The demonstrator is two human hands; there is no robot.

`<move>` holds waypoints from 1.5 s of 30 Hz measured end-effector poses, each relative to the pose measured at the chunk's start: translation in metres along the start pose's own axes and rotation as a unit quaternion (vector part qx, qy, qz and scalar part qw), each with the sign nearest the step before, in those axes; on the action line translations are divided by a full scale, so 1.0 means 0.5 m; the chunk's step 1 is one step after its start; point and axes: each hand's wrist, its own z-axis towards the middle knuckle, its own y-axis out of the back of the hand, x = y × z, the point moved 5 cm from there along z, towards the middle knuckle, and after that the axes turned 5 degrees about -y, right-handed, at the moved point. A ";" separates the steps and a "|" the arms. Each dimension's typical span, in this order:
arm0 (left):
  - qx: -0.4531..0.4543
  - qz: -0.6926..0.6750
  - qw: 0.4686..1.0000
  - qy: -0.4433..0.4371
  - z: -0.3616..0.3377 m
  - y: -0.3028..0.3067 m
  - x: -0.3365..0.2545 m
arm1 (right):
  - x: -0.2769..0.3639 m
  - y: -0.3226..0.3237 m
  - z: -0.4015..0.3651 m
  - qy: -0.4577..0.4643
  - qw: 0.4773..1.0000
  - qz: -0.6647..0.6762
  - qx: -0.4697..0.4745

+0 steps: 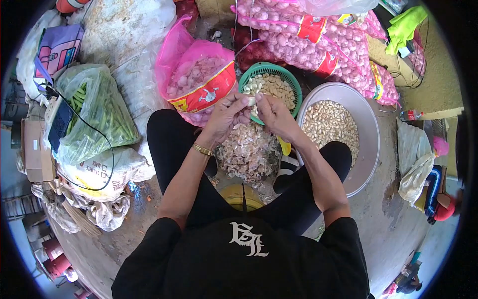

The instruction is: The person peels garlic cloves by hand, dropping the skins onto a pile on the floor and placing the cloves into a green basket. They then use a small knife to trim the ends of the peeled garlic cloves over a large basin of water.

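Note:
A pale garlic clove [251, 101] is pinched between the fingertips of both hands. My left hand [230, 114] is closed on it from one side, a gold watch on its wrist. From the other side my right hand [273, 113] grips it with thumb and fingers. Just beyond the fingers, a green basket [298, 85] holds whitish cloves. Below the hands lies a heap of garlic skins [247, 152]. A large pale basin [371, 149] with many unpeeled cloves stands to the right of my right hand. Part of a yellow object [285, 146] shows beneath my right forearm.
An open pink mesh sack [196, 82] of garlic bulbs stands ahead on the left. Filled garlic sacks [318, 47] are stacked at the back right. Left of my knee is a plastic bag [102, 107] of green pods, with a cable [107, 139] across it.

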 end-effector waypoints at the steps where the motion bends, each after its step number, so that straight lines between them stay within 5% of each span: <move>1: -0.001 0.022 0.999 -0.031 0.002 0.002 -0.002 | 0.003 0.002 0.003 0.068 0.994 -0.079 -0.033; 5: -0.076 0.008 0.995 -0.070 0.015 0.027 0.012 | 0.023 -0.019 -0.009 0.225 0.961 -0.143 -0.076; 11: -0.027 -0.060 0.996 -0.057 0.010 0.007 -0.009 | 0.021 0.010 -0.009 0.144 0.984 -0.068 -0.086; 16: -0.012 -0.068 0.997 -0.045 0.008 -0.007 -0.003 | -0.005 0.015 0.010 0.088 0.985 0.135 -0.061; 22: 0.009 -0.065 0.997 -0.040 0.010 -0.010 0.000 | 0.007 0.013 0.001 0.018 0.998 0.044 -0.029; 25: 0.032 -0.059 0.997 -0.035 0.006 -0.019 -0.004 | 0.003 0.013 0.004 0.061 0.997 0.018 -0.038; 33: -0.012 -0.044 0.998 -0.031 0.006 -0.023 -0.007 | 0.000 0.016 0.002 0.002 1.000 0.020 -0.020; 36: 0.048 -0.073 0.996 -0.032 0.007 -0.015 0.000 | -0.003 0.009 0.003 0.002 0.999 0.050 -0.010; 45: -0.022 -0.045 0.999 0.003 0.004 -0.019 0.003 | -0.003 0.008 -0.004 -0.046 0.997 0.053 0.014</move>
